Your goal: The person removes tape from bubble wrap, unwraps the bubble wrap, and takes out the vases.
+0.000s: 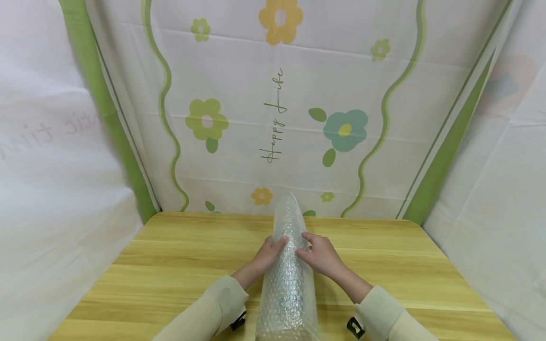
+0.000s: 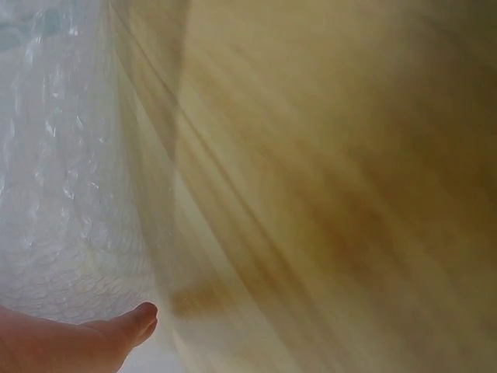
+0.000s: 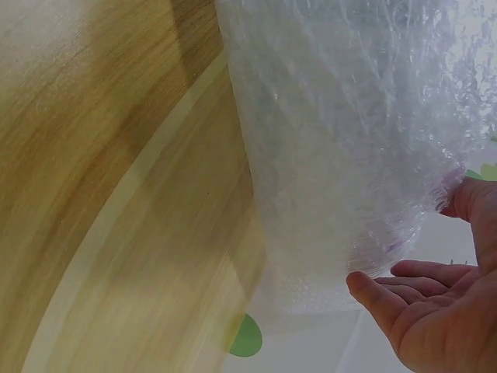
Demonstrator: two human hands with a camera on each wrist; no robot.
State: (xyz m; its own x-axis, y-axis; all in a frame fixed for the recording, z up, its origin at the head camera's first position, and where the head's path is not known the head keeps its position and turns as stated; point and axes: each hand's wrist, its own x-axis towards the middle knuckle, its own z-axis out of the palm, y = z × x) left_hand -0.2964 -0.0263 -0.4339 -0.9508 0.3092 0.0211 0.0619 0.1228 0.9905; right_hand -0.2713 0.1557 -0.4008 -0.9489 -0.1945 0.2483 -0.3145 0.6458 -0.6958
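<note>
Left hand point(image 1: 269, 252) lays thumb on long clear bubble-wrap bundle point(image 1: 289, 289), grip unclear; right hand point(image 1: 321, 255), fingers half-spread, touches its right side.

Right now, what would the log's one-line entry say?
Left hand: holds bubble wrap, left side | Right hand: holds right side | Table: beneath
</note>
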